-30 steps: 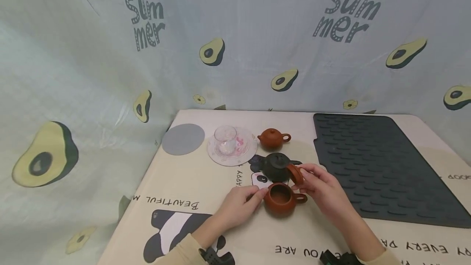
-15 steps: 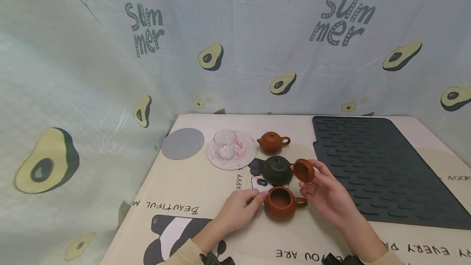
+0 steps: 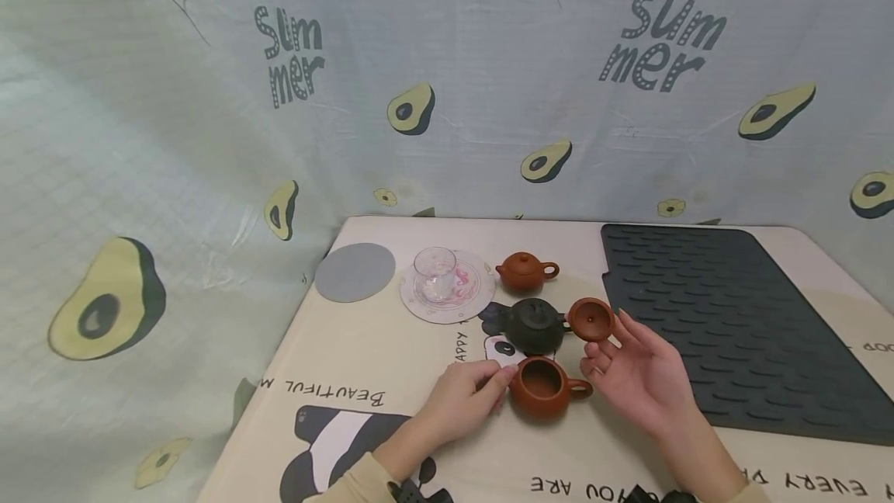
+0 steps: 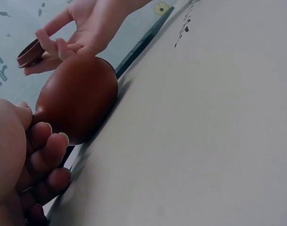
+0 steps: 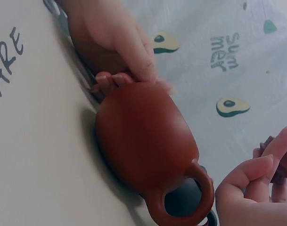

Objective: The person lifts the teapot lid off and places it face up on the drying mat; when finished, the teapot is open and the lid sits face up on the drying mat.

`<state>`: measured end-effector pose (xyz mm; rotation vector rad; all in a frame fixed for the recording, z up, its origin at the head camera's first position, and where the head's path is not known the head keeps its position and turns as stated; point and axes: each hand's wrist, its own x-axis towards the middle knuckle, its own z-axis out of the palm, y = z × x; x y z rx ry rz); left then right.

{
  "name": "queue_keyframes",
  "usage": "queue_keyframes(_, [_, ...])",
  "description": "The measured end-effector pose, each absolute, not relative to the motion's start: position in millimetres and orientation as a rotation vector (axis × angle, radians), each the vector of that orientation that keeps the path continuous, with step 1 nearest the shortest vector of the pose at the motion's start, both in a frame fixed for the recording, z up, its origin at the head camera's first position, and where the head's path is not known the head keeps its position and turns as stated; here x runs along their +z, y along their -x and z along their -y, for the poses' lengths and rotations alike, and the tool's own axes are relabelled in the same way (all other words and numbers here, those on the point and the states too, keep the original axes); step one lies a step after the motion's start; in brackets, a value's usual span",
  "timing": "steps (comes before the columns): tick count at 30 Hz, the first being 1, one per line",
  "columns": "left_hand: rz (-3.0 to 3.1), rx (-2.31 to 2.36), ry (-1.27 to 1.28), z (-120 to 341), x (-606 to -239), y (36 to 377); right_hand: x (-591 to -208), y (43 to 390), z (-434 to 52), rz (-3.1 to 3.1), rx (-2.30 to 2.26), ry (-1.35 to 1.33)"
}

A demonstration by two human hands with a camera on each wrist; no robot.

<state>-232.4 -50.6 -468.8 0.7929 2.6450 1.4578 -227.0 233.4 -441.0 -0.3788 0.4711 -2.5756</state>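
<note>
A reddish-brown clay teapot (image 3: 541,404) stands lidless on the table, its round opening facing up and its handle to the right. My left hand (image 3: 461,404) pinches its spout between thumb and fingers, as the left wrist view also shows. In my right hand (image 3: 646,380) the teapot's round lid (image 3: 590,320) is held at the fingertips, turned so its hollow underside with a small hole faces the head camera. Close behind the open pot sits a black teapot (image 3: 532,330), which the lid nearly overlaps in the head view.
Farther back is a smaller brown teapot (image 3: 522,273) with its lid on. A clear glass cup (image 3: 434,276) stands on a pink-patterned plate (image 3: 412,303), beside a grey disc (image 3: 355,273). A large black ridged mat (image 3: 726,332) covers the table's right side.
My right hand has moved slightly right and tipped the lid over, from edge-on to its underside facing the head camera. The left hand keeps its hold on the spout.
</note>
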Motion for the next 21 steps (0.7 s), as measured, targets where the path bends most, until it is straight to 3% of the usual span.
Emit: queue_keyframes(21, [-2.658,1.462,-0.794,52.3,-470.8,233.0,-432.3,227.8,-242.4,-0.725,-2.652,0.150])
